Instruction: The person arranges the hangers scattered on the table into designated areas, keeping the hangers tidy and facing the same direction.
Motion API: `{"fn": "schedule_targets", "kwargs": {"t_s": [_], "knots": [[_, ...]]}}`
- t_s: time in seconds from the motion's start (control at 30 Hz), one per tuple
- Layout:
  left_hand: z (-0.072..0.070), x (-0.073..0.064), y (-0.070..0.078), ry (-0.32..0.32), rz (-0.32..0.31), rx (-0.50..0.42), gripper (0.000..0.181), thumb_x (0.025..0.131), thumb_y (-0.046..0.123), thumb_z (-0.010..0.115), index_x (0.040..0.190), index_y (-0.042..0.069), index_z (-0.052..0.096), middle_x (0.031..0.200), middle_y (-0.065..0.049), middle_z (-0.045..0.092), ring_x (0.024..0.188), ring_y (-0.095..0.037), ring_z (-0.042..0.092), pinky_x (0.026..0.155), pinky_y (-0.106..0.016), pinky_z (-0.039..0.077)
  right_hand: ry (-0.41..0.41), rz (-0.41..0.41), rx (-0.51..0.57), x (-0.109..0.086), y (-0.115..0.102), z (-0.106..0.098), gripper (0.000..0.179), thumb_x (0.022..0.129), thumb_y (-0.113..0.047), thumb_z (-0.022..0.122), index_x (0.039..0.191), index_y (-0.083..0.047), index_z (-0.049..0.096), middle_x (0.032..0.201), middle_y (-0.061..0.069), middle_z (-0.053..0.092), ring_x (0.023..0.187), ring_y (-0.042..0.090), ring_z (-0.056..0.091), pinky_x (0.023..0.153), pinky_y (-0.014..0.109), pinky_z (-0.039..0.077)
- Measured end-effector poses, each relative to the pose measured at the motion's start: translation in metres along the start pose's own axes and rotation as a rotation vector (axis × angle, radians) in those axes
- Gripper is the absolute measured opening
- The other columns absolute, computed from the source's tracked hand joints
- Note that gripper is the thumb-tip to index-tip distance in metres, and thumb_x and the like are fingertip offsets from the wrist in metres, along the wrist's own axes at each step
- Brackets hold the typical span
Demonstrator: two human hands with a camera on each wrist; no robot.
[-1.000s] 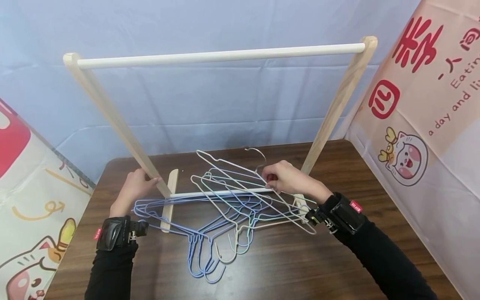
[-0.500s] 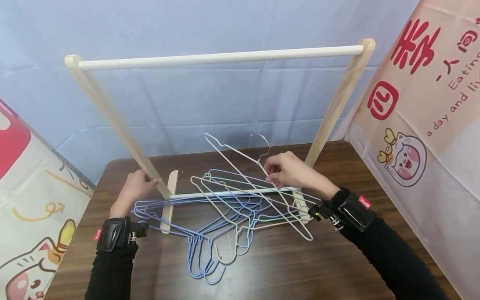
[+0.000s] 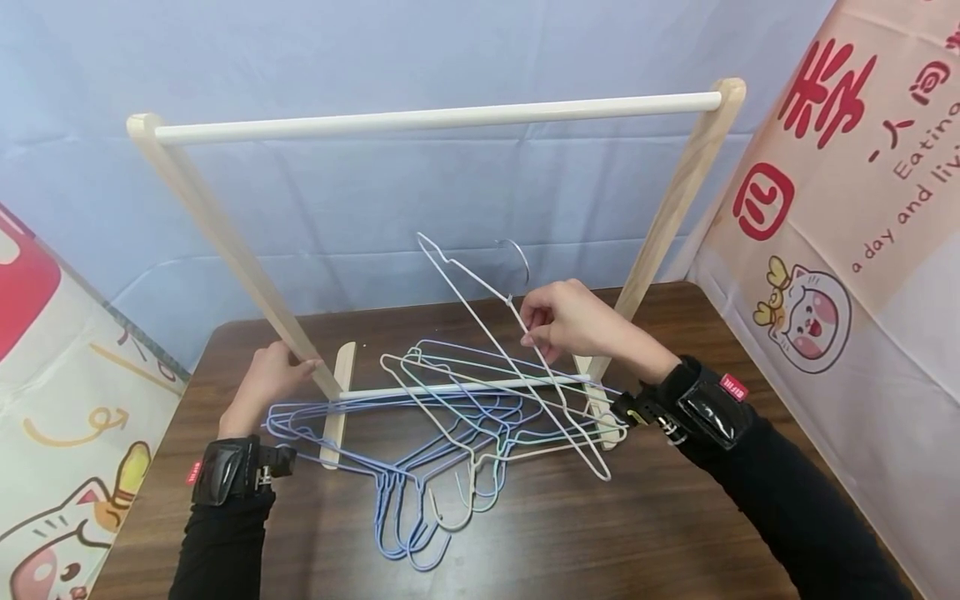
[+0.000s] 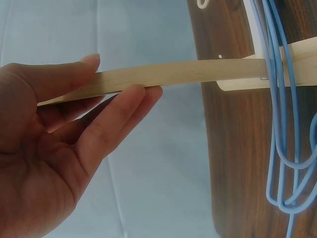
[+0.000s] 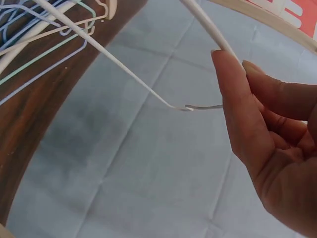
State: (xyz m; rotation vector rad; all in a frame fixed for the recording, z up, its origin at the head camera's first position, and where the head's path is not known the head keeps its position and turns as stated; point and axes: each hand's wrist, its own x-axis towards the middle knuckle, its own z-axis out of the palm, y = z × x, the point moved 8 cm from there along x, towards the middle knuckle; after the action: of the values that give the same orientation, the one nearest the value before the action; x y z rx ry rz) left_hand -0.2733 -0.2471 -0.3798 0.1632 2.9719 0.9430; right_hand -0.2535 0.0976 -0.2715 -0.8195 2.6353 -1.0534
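Observation:
In the head view my right hand (image 3: 570, 321) pinches a white wire hanger (image 3: 480, 280) between thumb and fingers, near its neck. The hanger is tilted, its metal hook (image 3: 523, 258) pointing up and its lower corner overlapping the pile beneath. The right wrist view shows thumb and forefinger closed on the white wire (image 5: 210, 26). My left hand (image 3: 273, 375) holds the left upright (image 3: 225, 242) of a wooden rack low down, the thumb on one side and fingers on the other in the left wrist view. Blue hangers (image 3: 381, 483), a cream hanger (image 3: 472, 479) and mint-green ones lie overlapping below.
The rack's white top rod (image 3: 435, 119) spans both uprights, with the right upright (image 3: 671, 217) behind my right hand. Its lower rod (image 3: 375, 393) passes under the hangers. Blue cloth (image 3: 420, 208) hangs behind the brown table (image 3: 570, 533); printed cloths (image 3: 810, 208) flank it.
My right hand has lifted the white hanger upward from the pile, its hook now higher against the blue cloth. My left hand stays on the upright.

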Motion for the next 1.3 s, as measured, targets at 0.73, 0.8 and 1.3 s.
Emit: {"fn": "schedule_targets", "kwargs": {"t_s": [0.73,0.8,1.3], "knots": [[0.0,0.001,-0.001,0.01,0.023,0.012,0.026,0.087,0.011,0.06,0.1,-0.01,0.058,0.088,-0.028,0.062,0.07,-0.03,0.062,0.056,-0.035,0.046,0.055,0.006,0.031,0.007,-0.046,-0.039,0.011,0.078,0.007,0.066,0.075,0.004,0.056,0.064,0.012,0.062,0.052,0.02,0.062,0.049,0.029,0.051],[0.0,0.001,0.0,0.009,0.023,0.011,0.026,0.087,0.011,0.06,0.101,-0.01,0.058,0.088,-0.028,0.062,0.07,-0.029,0.062,0.056,-0.035,0.046,0.062,0.007,0.034,0.008,-0.05,-0.043,0.01,0.078,0.007,0.066,0.076,0.005,0.056,0.065,0.013,0.062,0.052,0.021,0.062,0.05,0.029,0.051],[0.001,-0.002,0.001,0.001,0.008,0.013,0.027,0.087,0.012,0.059,0.101,-0.011,0.058,0.087,-0.028,0.062,0.069,-0.029,0.061,0.056,-0.034,0.045,0.123,-0.012,-0.106,0.017,-0.08,-0.07,0.013,0.078,0.004,0.067,0.072,0.003,0.056,0.062,0.011,0.063,0.049,0.019,0.062,0.05,0.026,0.05]]}}
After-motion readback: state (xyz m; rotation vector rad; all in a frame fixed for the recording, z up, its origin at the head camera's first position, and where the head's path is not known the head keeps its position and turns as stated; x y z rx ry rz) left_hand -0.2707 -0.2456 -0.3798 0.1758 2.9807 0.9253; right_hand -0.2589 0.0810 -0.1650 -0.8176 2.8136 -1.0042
